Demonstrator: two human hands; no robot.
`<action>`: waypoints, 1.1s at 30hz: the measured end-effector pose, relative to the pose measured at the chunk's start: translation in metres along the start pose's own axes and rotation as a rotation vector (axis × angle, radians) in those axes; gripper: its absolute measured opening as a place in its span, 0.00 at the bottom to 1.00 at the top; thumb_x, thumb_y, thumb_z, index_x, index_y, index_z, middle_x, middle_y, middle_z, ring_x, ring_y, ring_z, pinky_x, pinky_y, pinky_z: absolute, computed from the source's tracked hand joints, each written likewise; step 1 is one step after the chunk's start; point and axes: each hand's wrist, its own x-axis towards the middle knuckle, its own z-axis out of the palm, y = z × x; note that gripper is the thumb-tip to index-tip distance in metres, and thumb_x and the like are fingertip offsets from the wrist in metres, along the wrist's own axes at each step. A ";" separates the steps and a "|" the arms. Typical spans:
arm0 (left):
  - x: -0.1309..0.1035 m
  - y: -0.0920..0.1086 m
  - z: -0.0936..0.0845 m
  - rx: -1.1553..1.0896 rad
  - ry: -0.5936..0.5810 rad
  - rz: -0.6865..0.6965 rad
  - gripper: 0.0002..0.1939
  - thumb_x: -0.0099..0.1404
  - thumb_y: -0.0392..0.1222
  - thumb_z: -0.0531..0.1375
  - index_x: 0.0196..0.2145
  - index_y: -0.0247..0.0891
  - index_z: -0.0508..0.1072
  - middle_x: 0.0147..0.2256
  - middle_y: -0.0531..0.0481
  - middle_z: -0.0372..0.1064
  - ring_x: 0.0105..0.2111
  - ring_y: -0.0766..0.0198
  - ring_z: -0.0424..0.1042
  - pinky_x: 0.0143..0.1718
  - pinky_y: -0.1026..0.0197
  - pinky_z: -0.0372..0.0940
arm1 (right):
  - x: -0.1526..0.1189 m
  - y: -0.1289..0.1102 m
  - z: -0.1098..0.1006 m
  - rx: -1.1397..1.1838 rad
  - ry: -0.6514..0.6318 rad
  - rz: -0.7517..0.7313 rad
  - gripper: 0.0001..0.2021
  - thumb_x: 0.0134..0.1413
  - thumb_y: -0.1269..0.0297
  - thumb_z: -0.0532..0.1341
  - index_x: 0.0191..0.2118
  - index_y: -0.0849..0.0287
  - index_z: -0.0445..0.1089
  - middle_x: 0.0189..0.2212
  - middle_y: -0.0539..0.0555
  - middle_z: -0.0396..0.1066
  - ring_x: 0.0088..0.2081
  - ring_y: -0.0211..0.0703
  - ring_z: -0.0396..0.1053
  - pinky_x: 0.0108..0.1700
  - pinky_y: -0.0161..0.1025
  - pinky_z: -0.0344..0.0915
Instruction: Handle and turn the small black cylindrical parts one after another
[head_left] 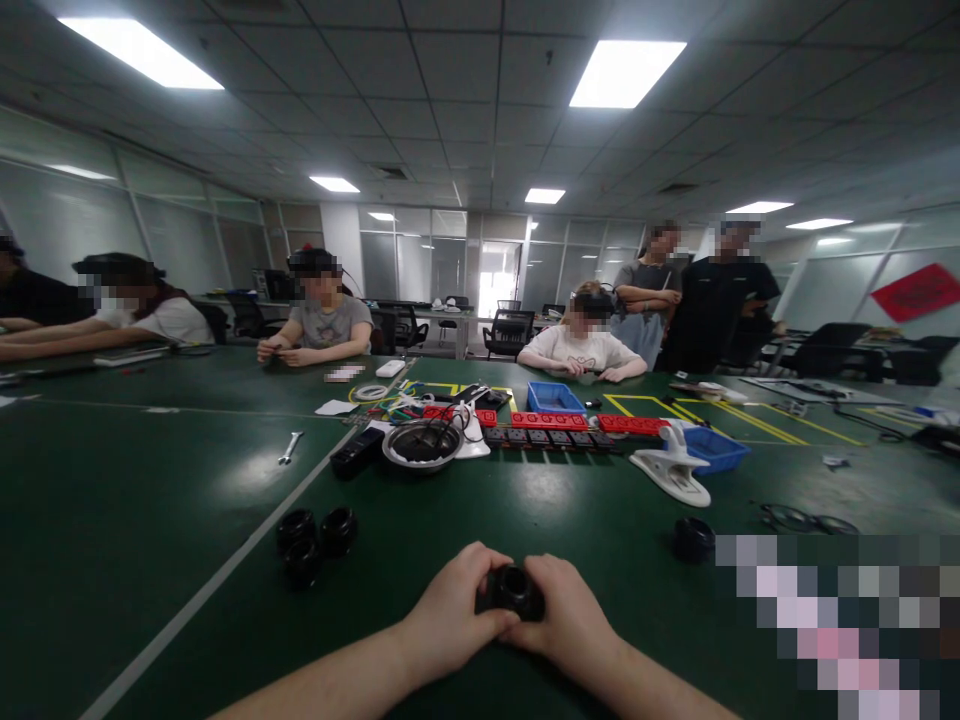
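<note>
My left hand [454, 615] and right hand [570, 610] clasp a hollow black part [517, 603] close in at twelve o'clock, fingers and thumbs bracing both sides, apparently to steady it with its opening upward. Three similar parts [301, 562] sit bunched at ten o'clock on the table [420, 510], seemingly grouped for order; a lone matching one [694, 540] sits at two o'clock, near my right side.

The tabletop [187, 520] is deep green, striped with yellow tape [765, 420]; the trays [555, 397] are blue, the socket strips [549, 421] red, the chunky rings [339, 530] glossy black.
</note>
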 end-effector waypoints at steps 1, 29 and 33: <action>0.000 0.001 0.001 0.014 0.028 -0.017 0.18 0.49 0.33 0.62 0.40 0.39 0.67 0.34 0.53 0.60 0.33 0.63 0.61 0.35 0.64 0.57 | 0.000 -0.002 0.001 -0.055 0.036 -0.008 0.18 0.34 0.53 0.66 0.27 0.60 0.64 0.27 0.51 0.65 0.31 0.43 0.60 0.34 0.38 0.53; -0.004 0.004 0.003 0.041 0.088 0.013 0.19 0.49 0.33 0.61 0.41 0.39 0.66 0.40 0.50 0.63 0.41 0.59 0.62 0.44 0.60 0.57 | -0.001 0.000 -0.005 0.088 0.006 -0.130 0.22 0.34 0.53 0.66 0.36 0.60 0.65 0.33 0.53 0.66 0.35 0.47 0.61 0.38 0.41 0.54; -0.002 -0.002 0.000 0.077 0.105 0.075 0.30 0.48 0.39 0.65 0.49 0.41 0.63 0.48 0.46 0.60 0.48 0.55 0.58 0.50 0.55 0.53 | 0.002 0.010 -0.017 0.303 -0.175 -0.185 0.24 0.35 0.61 0.67 0.42 0.60 0.65 0.37 0.53 0.66 0.39 0.47 0.61 0.42 0.41 0.56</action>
